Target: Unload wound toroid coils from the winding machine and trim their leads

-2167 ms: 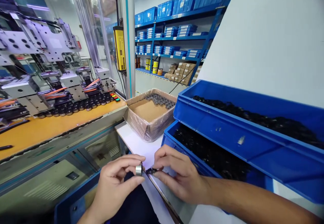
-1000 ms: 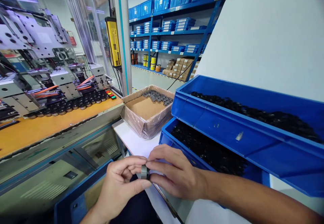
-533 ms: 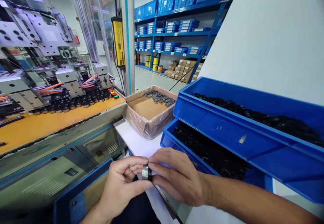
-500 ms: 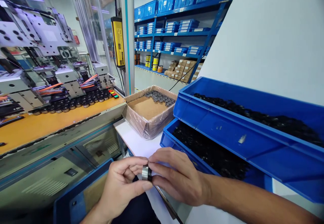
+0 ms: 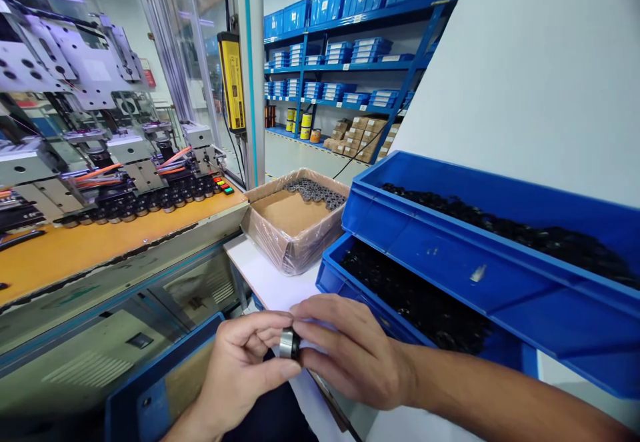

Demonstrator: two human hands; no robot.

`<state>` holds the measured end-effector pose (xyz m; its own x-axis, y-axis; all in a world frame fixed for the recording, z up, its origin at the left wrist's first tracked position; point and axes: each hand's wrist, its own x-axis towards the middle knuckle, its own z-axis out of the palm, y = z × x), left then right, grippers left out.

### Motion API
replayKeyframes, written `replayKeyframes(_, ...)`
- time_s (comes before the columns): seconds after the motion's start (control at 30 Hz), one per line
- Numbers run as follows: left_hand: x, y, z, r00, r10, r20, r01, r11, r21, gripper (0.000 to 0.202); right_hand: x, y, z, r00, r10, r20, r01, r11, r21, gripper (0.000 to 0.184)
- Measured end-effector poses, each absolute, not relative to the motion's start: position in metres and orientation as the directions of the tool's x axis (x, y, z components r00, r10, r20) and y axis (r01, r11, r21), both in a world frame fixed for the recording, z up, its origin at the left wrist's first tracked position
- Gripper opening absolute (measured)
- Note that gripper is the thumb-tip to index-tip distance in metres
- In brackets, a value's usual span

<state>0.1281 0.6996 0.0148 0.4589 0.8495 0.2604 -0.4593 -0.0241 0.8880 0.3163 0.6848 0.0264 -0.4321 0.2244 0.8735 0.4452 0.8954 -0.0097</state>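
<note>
A small metal ring with a black part on its right side [image 5: 287, 344] is pinched between both hands, low in the middle of the view. My left hand [image 5: 245, 365] closes thumb and index finger on its silvery rim. From the other side, my right hand [image 5: 355, 352] presses its fingertips against the black part, which those fingers partly cover. Just behind my right hand stands the lower blue bin [image 5: 334, 281], full of small black pieces. Past the hands, a plastic-lined cardboard box [image 5: 270, 245] holds several rows of metal rings.
An upper blue bin [image 5: 425, 229] with black pieces overhangs the lower one on the right. At left, a machine [image 5: 135, 155] stands over an orange bench [image 5: 125, 239] lined with several ring parts. A blue container [image 5: 120, 389] sits below the bench.
Both hands keep almost the same pose around the ring. The ring and fingers show only a very slight shift.
</note>
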Motion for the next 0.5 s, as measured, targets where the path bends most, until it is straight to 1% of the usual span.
replayKeyframes(0.1, 0.1289, 0.6999, 0.016, 0.462, 0.848, 0.26, -0.459, -0.022, 0.888, 0.042, 0.3172, 0.6853, 0.0259, -0.441, 0.195, 0.876, 0.457, 0.889, 0.032, 0.015)
replayKeyframes(0.33, 0.1277, 0.7002, 0.0134, 0.452, 0.853, 0.261, -0.447, -0.037, 0.894, 0.042, 0.3168, 0.6864, 0.0242, -0.446, 0.19, 0.875, 0.457, 0.888, 0.04, 0.014)
replayKeyframes(0.5, 0.127, 0.7002, 0.0122, 0.456, 0.853, 0.253, -0.442, -0.029, 0.896, 0.042, 0.3172, 0.6859, 0.0255, -0.467, 0.167, 0.868, 0.472, 0.877, 0.085, 0.014)
